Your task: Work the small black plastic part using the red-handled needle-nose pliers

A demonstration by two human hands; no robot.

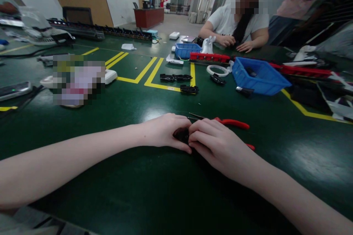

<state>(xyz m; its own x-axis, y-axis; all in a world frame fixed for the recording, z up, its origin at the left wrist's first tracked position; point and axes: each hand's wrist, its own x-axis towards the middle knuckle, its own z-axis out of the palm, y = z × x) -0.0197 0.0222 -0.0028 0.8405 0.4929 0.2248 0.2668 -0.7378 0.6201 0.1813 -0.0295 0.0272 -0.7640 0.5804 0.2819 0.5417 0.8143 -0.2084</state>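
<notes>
A small dark part (182,134), mostly hidden by my fingers, is held low over the green table. My left hand (168,130) is curled around it from the left, thumb underneath. From the right, the bent fingers of my right hand (213,141) press against the same part. Just behind my right hand lie red-handled pliers (234,122), their thin metal jaws pointing left. Farther off, several black plastic pieces (175,77) rest near the yellow tape lines.
A blue bin (257,77) with a dark piece inside stands at the right, near a white tape roll (217,70). A smaller blue bin (188,50) and a red strip (211,57) are behind. Across the green table (124,191) sits a person (234,25).
</notes>
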